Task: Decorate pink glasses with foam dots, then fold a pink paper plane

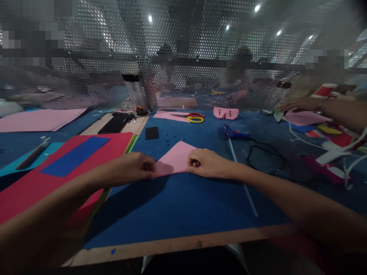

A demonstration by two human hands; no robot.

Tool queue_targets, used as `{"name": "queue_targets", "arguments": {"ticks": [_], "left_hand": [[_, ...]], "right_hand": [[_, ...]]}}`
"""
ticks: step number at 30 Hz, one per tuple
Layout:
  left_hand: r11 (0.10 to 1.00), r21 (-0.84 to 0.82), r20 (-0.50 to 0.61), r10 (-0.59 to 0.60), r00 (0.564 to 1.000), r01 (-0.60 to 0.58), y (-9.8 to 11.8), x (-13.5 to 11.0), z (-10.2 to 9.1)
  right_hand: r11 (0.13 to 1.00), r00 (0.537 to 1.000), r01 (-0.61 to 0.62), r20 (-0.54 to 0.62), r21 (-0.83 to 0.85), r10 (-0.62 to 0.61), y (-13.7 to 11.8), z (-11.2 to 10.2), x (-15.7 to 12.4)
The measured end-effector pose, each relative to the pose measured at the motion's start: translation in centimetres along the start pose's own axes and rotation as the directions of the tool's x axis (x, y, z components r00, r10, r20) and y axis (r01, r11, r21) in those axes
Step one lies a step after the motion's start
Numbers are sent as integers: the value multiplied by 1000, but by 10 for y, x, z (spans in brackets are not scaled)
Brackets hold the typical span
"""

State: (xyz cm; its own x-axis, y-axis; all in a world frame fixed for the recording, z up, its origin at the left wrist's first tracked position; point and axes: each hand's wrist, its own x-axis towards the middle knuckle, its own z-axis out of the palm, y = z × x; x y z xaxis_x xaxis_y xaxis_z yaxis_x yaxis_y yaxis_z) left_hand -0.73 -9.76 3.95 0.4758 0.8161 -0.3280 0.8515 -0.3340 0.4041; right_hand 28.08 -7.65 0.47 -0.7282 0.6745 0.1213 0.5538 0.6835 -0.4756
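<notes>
A piece of pink paper [175, 158] lies between my two hands on the blue tabletop, one corner pointing away from me. My left hand [136, 167] is closed on its left end, fingers curled. On the right end, the fingers of my right hand [205, 163] pinch the near edge. Beyond the paper are a small black square [151, 133] and several black specks. Farther back, scissors [195, 117] with red and yellow handles rest partly on a pink sheet [169, 115]. A folded pink piece with black marks [226, 113] stands near the mesh.
At left, red sheets [120, 147] carry a blue strip [76, 156]; a cutter [33, 154] lies beyond. A blue glue gun [233, 133] with a cord and glue stick lies right. A co-worker's hand [301, 104] is over coloured scraps. A perforated screen [195, 72] borders the back.
</notes>
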Motion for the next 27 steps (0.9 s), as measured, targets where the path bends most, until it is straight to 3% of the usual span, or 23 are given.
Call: {"name": "queue_targets", "arguments": {"ticks": [12, 27], "left_hand": [[1000, -17, -37, 9, 999, -10, -11, -4, -1], [1000, 1, 31, -16, 999, 16, -31, -9, -6]], "right_hand": [[1000, 1000, -12, 12, -2, 12, -1, -1, 0], [1000, 1000, -8, 15, 10, 8, -2, -2, 0]]}}
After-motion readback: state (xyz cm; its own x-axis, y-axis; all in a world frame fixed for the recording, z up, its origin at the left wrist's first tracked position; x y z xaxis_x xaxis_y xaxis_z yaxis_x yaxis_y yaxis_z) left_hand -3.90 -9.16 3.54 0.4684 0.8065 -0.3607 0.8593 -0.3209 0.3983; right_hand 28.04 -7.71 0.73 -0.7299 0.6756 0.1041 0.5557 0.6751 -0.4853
